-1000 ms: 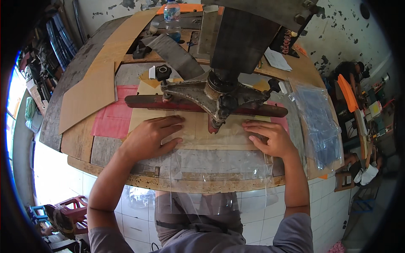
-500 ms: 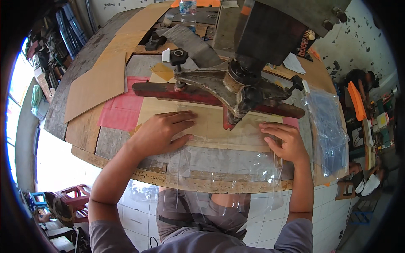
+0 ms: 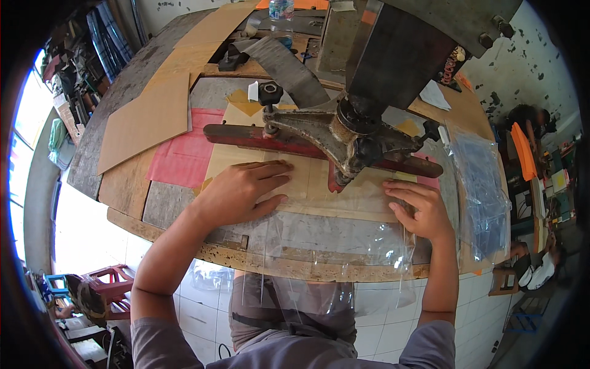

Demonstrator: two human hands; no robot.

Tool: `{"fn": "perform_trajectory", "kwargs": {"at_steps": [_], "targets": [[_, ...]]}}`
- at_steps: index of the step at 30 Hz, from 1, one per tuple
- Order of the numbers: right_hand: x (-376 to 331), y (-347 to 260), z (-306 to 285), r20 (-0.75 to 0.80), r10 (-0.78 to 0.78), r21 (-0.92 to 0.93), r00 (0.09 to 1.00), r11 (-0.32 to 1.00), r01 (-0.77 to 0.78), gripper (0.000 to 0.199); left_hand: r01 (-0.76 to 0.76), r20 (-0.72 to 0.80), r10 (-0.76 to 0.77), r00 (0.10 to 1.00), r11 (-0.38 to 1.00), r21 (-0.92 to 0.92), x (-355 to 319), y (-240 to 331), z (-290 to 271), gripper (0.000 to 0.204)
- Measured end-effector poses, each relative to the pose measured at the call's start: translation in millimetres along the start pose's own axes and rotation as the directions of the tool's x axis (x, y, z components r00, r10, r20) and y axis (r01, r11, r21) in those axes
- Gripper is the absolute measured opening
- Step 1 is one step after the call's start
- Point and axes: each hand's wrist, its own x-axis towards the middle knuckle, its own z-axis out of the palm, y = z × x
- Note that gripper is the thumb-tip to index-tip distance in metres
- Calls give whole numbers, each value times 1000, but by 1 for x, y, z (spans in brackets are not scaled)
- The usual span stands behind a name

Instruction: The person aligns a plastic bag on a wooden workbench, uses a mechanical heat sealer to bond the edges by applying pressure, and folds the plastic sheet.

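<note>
1. Two bare hands, the left hand (image 3: 239, 192) and the right hand (image 3: 425, 208), are over the desk (image 3: 175, 200). For my clock, the centre is the beige sheet (image 3: 307, 198), and twelve is opposite the worker.
2. At nine o'clock, the left hand lies palm down on the beige sheet. Its fingers are rather close together, with the thumb standing apart.
3. At three o'clock, the right hand is near the sheet's other end. Its fingers are slightly bent and the thumb is separate; whether they touch the film, I cannot tell.
4. At six o'clock, the clear film (image 3: 344, 246) lies between the forearms and hangs over the near edge of the desk.
5. Toward twelve, a dark red bar (image 3: 289, 144) of the metal press (image 3: 350, 130) crosses from ten to two.
6. At ten are a pink sheet (image 3: 181, 150) and, farther out, a brown board (image 3: 150, 123).
7. At three, beyond the right hand, lies crumpled clear plastic (image 3: 482, 190).
</note>
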Motion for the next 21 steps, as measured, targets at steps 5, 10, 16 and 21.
{"fn": "perform_trajectory", "kwargs": {"at_steps": [5,10,16,21], "targets": [[-3,-4,-7,-120,-168,-67,979,985,160,14,-141,-149,154,977,985,95,-4,0,-5,16],[-4,-9,-9,-361,-324,-180,875,944,276,23,-241,-385,328,862,935,259,-11,2,-18,26],[-12,-15,-4,-426,-423,-268,800,903,335,27,-284,-407,385,828,915,286,-13,5,-19,24],[-12,-26,1,-338,-504,-276,795,861,428,27,-352,-334,432,838,894,276,-12,9,-16,27]]}}
